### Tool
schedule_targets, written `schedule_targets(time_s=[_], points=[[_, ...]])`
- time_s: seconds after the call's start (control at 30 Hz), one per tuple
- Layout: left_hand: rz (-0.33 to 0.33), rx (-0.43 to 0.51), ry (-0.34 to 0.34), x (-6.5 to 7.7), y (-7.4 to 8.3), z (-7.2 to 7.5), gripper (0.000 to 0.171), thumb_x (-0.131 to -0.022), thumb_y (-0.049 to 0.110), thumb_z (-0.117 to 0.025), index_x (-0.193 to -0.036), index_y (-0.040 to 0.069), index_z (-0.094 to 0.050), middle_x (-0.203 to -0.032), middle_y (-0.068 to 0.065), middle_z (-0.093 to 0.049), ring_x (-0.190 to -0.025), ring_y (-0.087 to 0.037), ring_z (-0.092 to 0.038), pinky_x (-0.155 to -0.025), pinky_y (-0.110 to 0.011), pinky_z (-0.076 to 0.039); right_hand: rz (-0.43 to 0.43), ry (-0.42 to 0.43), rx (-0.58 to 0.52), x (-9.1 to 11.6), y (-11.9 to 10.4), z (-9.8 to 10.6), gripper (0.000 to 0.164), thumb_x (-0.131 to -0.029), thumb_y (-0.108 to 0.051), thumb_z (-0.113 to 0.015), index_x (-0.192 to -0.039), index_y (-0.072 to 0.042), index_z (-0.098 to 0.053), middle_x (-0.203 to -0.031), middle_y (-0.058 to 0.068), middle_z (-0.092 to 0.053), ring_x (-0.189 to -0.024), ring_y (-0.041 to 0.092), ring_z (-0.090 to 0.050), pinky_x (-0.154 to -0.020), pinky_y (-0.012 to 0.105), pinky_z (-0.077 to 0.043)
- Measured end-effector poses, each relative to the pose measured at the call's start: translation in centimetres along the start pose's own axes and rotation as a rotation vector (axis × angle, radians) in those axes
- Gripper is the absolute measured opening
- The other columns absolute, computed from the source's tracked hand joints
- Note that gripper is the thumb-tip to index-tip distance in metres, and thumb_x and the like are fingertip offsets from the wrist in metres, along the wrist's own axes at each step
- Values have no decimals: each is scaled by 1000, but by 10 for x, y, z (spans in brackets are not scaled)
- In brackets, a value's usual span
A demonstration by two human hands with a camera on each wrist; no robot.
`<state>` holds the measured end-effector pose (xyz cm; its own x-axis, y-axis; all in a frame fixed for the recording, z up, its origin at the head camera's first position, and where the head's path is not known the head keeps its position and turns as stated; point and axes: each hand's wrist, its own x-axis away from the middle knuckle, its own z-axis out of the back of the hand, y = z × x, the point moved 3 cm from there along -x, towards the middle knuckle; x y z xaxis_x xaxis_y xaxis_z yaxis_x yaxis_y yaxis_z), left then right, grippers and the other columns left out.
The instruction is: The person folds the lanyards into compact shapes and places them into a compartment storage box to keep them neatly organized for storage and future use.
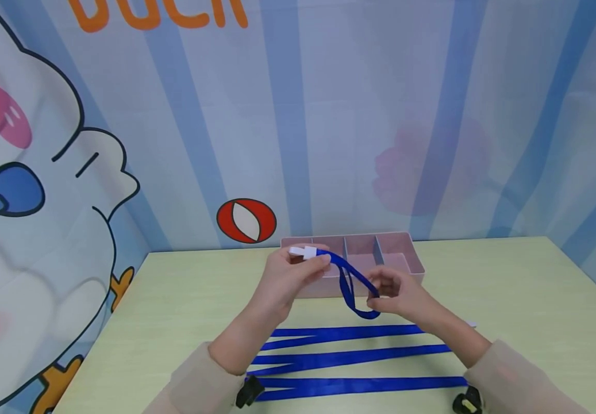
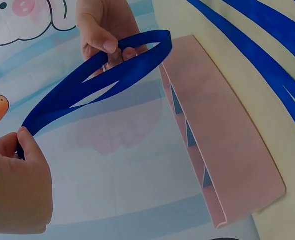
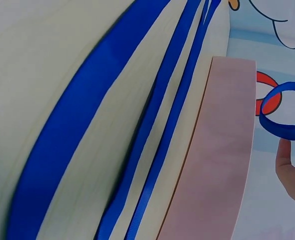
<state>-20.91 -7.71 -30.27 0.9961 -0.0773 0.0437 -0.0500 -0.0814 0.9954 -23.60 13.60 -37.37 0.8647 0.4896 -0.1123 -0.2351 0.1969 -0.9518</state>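
Observation:
My left hand (image 1: 282, 282) pinches a blue lanyard (image 1: 354, 272) near its white plastic clip (image 1: 305, 252), thumb and fingers at the end of the strap. Farther along, the right hand (image 1: 403, 293) holds the folded strap, which hangs in loops between the two hands. Both hands are raised in front of the pink box. In the left wrist view the strap (image 2: 145, 65) runs from the left hand (image 2: 25, 190) to the fingers of the right hand (image 2: 102, 30). Part of the loop (image 3: 287, 132) shows at the right edge of the right wrist view.
Several blue lanyards (image 1: 365, 332) lie stretched side to side across the light table (image 1: 525, 287), below the hands. Behind them stands the pink divided box (image 1: 323, 289), with grey dividers (image 1: 379, 250). A printed cloth backdrop (image 1: 329, 115) hangs behind the table.

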Motion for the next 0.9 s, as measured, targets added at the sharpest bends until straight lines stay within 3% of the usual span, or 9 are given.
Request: schedule_targets(time_s=[0.23,0.57,0.77,0.9], points=[[34,38,39,-1,-8,15,27,-86,7,-66,-111,-3,-62,-105,-15,-60,-88,-18,-65,-83,-32,-52,-40,-4,37,7,3,10,27,-85,-9,-67,-107,5,-63,-93,13,-65,-83,27,-61,-79,37,-50],[53,61,114,-3,-15,34,28,-86,6,-66,-111,-4,-62,-98,-13,-63,-81,-15,-66,-83,-32,-51,-26,-36,69,16,3,24,26,-84,-12,-69,-103,5,-63,-94,19,-64,-82,26,-61,-77,33,-51],[55,49,150,-3,-18,40,26,-86,4,-65,-111,-4,-62,-97,-12,-65,-79,-14,-67,-81,-30,-52,2,-80,65,21,-3,32,21,-85,-9,-68,-99,5,-63,-87,11,-64,-78,24,-59,-71,31,-52],[66,50,155,-3,-21,42,26,-86,4,-65,-111,-4,-62,-96,-11,-66,-78,-14,-67,-79,-28,-53,72,-141,20,25,-8,37,11,-86,-5,-65,-93,3,-63,-83,2,-64,-75,18,-60,-68,28,-53]])
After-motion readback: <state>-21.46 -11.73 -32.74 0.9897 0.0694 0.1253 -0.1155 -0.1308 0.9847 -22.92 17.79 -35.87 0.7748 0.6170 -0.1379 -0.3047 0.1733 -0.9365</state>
